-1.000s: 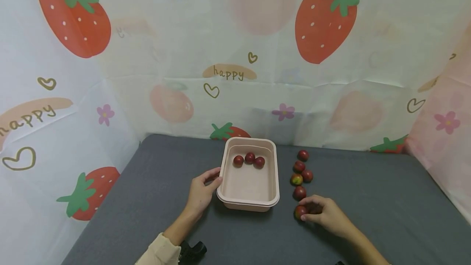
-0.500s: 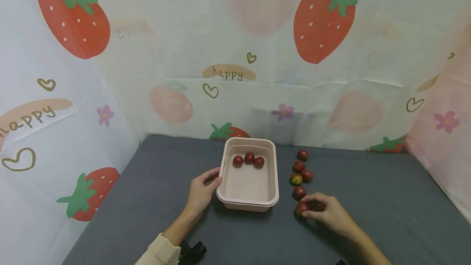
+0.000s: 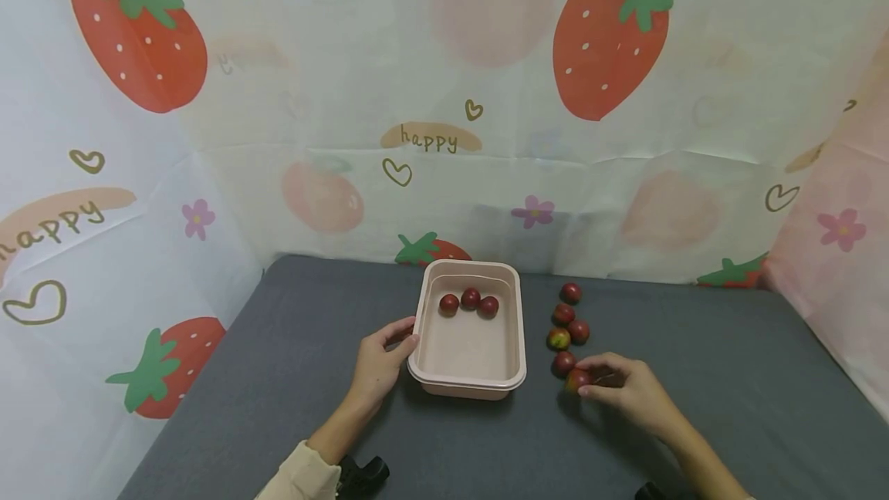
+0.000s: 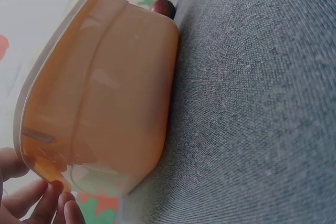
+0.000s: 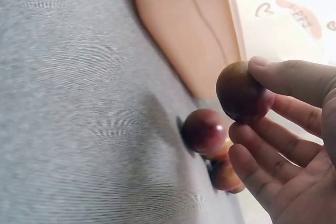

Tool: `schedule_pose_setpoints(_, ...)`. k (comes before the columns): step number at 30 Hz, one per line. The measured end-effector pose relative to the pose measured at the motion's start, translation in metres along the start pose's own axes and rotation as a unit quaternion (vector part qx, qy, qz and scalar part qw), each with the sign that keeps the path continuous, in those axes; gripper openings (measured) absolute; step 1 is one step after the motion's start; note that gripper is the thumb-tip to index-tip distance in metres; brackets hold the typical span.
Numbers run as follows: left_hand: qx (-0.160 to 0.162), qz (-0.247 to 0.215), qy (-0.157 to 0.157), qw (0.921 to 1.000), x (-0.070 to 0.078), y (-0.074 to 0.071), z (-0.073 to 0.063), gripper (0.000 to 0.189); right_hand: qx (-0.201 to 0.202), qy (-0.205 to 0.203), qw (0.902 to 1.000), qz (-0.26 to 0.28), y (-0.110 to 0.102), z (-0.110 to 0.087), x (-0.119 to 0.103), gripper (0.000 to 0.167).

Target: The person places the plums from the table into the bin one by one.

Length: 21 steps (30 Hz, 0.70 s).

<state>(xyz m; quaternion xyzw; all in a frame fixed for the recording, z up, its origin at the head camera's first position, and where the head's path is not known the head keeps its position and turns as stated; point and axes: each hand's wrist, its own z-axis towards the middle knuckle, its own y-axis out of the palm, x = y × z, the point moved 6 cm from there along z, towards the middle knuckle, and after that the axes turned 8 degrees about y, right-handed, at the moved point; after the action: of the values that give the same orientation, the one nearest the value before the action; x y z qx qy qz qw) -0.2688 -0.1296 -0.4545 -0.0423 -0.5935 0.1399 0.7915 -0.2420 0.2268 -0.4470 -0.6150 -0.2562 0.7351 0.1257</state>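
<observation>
A beige plastic container [image 3: 468,357] stands on the table with three dark red plums [image 3: 449,305] near its far end. My left hand [image 3: 380,361] holds its left rim; in the left wrist view the thumb and fingertips [image 4: 46,192] pinch the edge. To the right of the container, my right hand [image 3: 628,390] pinches a red-and-green plum [image 5: 242,92] between thumb and fingers, raised off the cloth in the right wrist view. Just beyond that plum, several more plums [image 3: 564,363] form an uneven row leading away from me; one of them is yellowish green [image 3: 559,339].
Dark grey cloth [image 3: 312,315] covers the table. Behind and at both sides hang white curtains [image 3: 333,83] printed with strawberries, hearts and "happy". A black object [image 3: 364,475] shows by the left sleeve [image 3: 305,473].
My right hand has lifted the nearest plum off the table and moved it slightly away from me. The left hand and the container have stayed in place.
</observation>
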Motion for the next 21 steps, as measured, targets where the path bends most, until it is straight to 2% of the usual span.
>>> schedule_pose_setpoints(2,0.002,0.003,0.003,1.0,-0.001,0.0,0.0,0.033,0.003,0.005,1.0,0.001,-0.003,0.001,-0.002,0.029)
schedule_pose_setpoints(9,-0.008,0.0,-0.032,0.9995,-0.004,0.001,0.002,0.035,-0.004,0.037,0.9993,0.011,-0.011,0.007,-0.01,0.031)
schedule_pose_setpoints(21,-0.01,-0.011,-0.034,0.9993,-0.002,0.001,0.0,0.036,0.002,0.01,0.9999,-0.005,-0.016,0.022,-0.028,0.032)
